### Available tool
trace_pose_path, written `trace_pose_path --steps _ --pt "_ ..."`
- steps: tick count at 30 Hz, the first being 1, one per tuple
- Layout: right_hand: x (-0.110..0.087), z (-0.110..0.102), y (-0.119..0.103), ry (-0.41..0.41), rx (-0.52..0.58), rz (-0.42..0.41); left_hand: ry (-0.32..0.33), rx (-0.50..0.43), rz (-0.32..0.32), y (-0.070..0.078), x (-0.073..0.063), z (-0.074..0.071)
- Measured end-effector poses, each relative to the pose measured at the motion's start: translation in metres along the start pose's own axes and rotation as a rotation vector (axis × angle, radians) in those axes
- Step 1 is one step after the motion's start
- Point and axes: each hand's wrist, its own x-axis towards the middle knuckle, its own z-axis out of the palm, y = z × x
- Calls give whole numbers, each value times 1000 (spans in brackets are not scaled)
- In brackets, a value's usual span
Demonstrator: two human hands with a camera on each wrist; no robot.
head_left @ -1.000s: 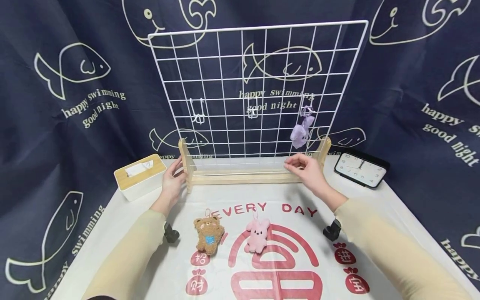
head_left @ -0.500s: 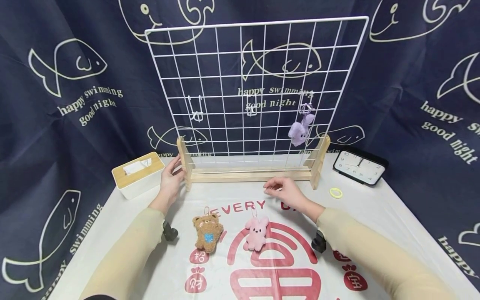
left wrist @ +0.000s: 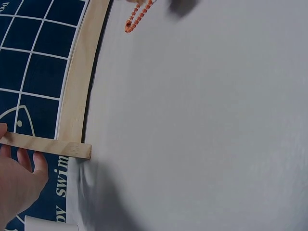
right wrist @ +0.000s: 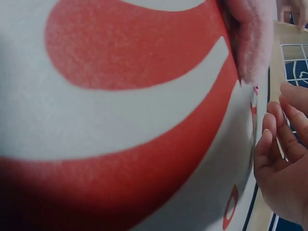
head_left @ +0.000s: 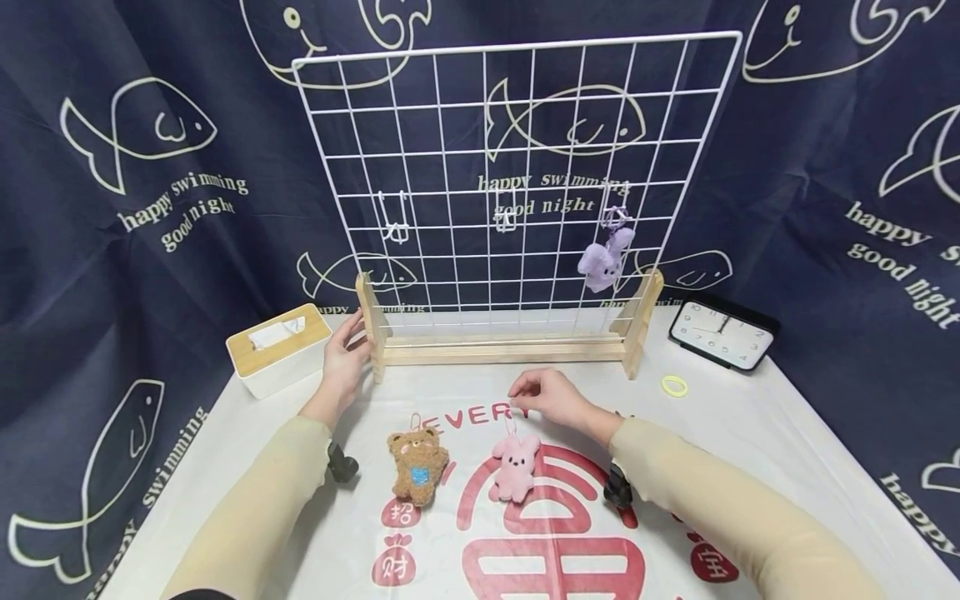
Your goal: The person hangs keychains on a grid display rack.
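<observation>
My left hand (head_left: pixel 347 358) grips the left upright (head_left: pixel 371 329) of a wooden stand holding a white wire grid (head_left: pixel 480 125); in the left wrist view, thumb and fingers lie on opposite sides of that wooden piece (left wrist: pixel 48 144). Over the table, my right hand (head_left: pixel 555 398) hovers with loosely bent fingers, nothing between them. Its fingertips are right by the hanging loop (head_left: pixel 512 425) of a pink plush rabbit keychain (head_left: pixel 515 468). Left of that lies a brown plush bear keychain (head_left: pixel 418 467) with a blue patch. A purple plush rabbit keychain (head_left: pixel 602 265) hangs from a hook on the grid.
Two white hooks, one at left (head_left: pixel 395 227) and one at centre (head_left: pixel 506 219), hang on the grid without plush toys. A tissue box (head_left: pixel 288 367) stands left of the stand. At right are a black-framed clock (head_left: pixel 722 335) and a yellow ring (head_left: pixel 674 386).
My right hand has moved left and down from beside the purple rabbit to the pink rabbit's loop, uncovering the yellow ring. The left hand has stayed on the stand.
</observation>
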Motion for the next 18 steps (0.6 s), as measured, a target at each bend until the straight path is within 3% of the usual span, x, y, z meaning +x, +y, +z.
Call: trace_pose_path --steps 10,18 --pt "2 8 1 -38 -61 14 -8 -26 -10 0 1 0" --pt "0 17 -4 14 -199 -8 3 18 -11 -2 2 0"
